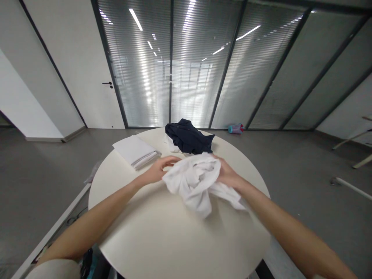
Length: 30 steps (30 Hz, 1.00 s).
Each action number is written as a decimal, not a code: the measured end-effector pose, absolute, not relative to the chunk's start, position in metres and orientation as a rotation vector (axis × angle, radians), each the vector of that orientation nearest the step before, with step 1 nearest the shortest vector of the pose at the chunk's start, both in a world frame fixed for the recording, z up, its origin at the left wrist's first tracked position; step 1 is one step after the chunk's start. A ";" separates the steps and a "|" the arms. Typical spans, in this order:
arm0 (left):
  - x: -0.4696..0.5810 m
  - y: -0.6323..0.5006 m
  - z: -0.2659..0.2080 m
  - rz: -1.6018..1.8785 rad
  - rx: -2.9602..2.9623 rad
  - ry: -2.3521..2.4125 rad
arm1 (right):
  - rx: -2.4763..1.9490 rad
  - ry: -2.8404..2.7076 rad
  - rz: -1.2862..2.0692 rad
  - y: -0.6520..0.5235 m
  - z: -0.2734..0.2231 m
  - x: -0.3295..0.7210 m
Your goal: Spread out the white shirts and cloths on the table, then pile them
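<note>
White cloth [192, 178]: bunched over the worktop [162, 240], short of its far edge.
Your right hand [227, 171]: grasping it (fingertips hidden).
Your left hand [159, 169]: curled alongside; grip can't be told.
Folds [200, 170]: best loosened gently.

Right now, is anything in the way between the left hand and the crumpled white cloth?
Nothing visible stands between the left hand and the crumpled white cloth; whether they touch is unclear. The dark clothing lies farther back, the folded white cloth off to the left.
</note>
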<state>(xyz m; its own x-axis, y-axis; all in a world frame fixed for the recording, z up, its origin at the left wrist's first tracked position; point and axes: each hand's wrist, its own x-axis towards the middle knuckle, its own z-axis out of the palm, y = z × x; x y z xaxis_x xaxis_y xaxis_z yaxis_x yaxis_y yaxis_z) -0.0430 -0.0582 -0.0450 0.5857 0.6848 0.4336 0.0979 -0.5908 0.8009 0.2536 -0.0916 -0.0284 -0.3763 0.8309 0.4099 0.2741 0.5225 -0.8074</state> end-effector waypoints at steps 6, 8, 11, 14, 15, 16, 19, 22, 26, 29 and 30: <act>-0.102 -0.009 -0.044 1.604 2.004 1.182 | -0.823 -1.444 -0.266 -0.007 0.069 0.264; -0.119 0.003 -0.047 1.607 2.023 1.319 | -0.980 -1.360 -0.465 0.026 0.073 0.257; -0.138 0.014 -0.051 1.518 2.035 1.508 | -1.407 -1.405 -0.456 0.062 0.039 0.238; -0.150 0.020 -0.054 1.268 2.121 1.681 | -1.755 -1.783 -0.117 0.076 -0.017 0.216; -0.152 0.021 -0.056 1.147 2.165 1.730 | -1.793 -1.831 -0.043 0.077 -0.033 0.211; -0.153 0.021 -0.057 1.015 2.208 1.770 | -1.820 -1.858 0.019 0.078 -0.046 0.208; -0.154 0.018 -0.059 0.646 2.330 1.823 | -1.837 -1.865 0.098 0.078 -0.062 0.207; -0.155 0.015 -0.059 0.463 2.414 1.832 | -1.856 -1.925 0.211 0.080 -0.051 0.218; -0.171 0.022 -0.060 0.696 2.285 1.938 | -1.804 -1.880 0.257 0.072 -0.030 0.224; -0.195 0.032 -0.065 0.967 2.002 2.052 | -1.588 -1.782 -0.014 0.052 -0.016 0.210; -0.203 0.034 -0.067 1.035 1.902 2.080 | -1.514 -1.752 -0.117 0.044 -0.012 0.202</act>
